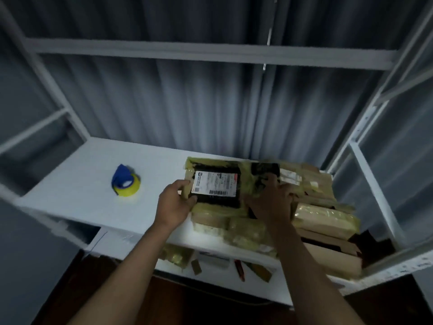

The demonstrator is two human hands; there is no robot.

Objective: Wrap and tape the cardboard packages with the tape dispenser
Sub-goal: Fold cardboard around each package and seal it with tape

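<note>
Hands first: your left hand grips the near-left corner of the top package, thumb curled onto its upper face beside the white shipping label. Your right hand lies on the package's right end with fingers bent over it; whether they clamp the edge or only press down, you cannot tell from here. That package sits on top of a loose pile of packages spreading to the right of your right hand, some jutting past the counter edge.

Risk lies in that pile. Lift the top package with an uneven pull and the ones beneath it, slick with yellowish tape, could slide and drop off the near edge onto the lower shelf.

The tape dispenser stands well to the left of your left hand, untouched. Reaching for it means letting go with one hand, so settle the package flat before you do.
</note>
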